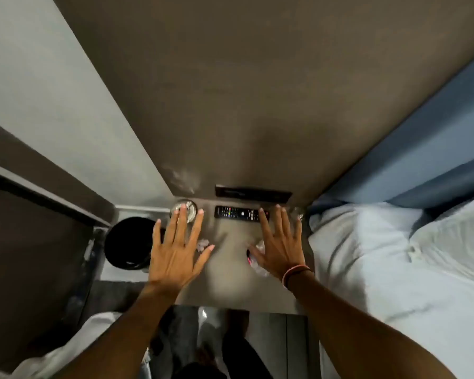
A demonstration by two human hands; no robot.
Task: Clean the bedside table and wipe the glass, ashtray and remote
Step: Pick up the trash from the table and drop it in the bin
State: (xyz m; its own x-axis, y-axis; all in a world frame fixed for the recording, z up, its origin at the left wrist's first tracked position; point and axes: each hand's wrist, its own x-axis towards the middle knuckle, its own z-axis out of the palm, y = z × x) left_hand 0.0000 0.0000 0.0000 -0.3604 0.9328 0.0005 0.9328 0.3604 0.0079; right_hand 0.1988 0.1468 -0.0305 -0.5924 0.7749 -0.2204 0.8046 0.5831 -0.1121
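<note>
Head view looks straight down on the bedside table (230,272), which fills the lower middle of the frame. Your left hand (175,253) is spread flat with all fingers wide apart and holds nothing; its fingertips reach over the ashtray (192,209), which sits at the table's far left corner against the wall panel. Your right hand (281,246) is likewise splayed and empty, a wristband (294,272) around its wrist. Its index fingertip overlaps the right end of the remote (237,213), which lies crosswise at the back edge, just right of the ashtray. A clear object at the far right corner, beside the bed (394,269), looks like the glass (298,213), though it is too blurred for you to be sure. A crumpled wrapper (203,244) lies between your left thumb and forefinger, and more clear crumpled plastic (257,265) shows under your right palm. A black bin (126,243) stands on the floor left of the table.
</note>
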